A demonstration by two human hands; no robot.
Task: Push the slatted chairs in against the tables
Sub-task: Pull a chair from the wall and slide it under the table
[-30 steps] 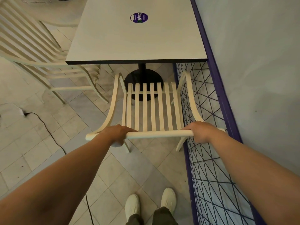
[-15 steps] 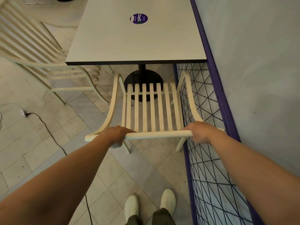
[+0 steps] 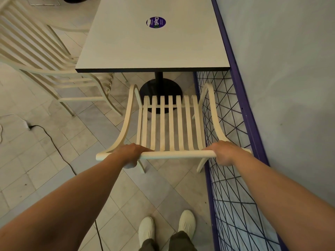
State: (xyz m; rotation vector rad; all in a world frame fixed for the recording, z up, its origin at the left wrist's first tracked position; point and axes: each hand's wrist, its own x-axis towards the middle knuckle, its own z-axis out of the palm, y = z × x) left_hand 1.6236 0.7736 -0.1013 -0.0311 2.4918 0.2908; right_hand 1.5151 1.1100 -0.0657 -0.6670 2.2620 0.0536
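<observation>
Gripping the slatted chair's (image 3: 170, 124) top rail, my left hand (image 3: 131, 153) curls round at nine o'clock, my right hand (image 3: 223, 153) at three; the table (image 3: 152, 51) stands at twelve.

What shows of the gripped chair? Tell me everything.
The chair is cream and looks like painted wood, with slatted seat and back, curved armrests and thin legs. It stands upright on the tiled floor, facing the table, its seat front showing short of the table edge. The left hand and right hand grip its top rail near the ends. A purple mesh fence runs close along its right side.
</observation>
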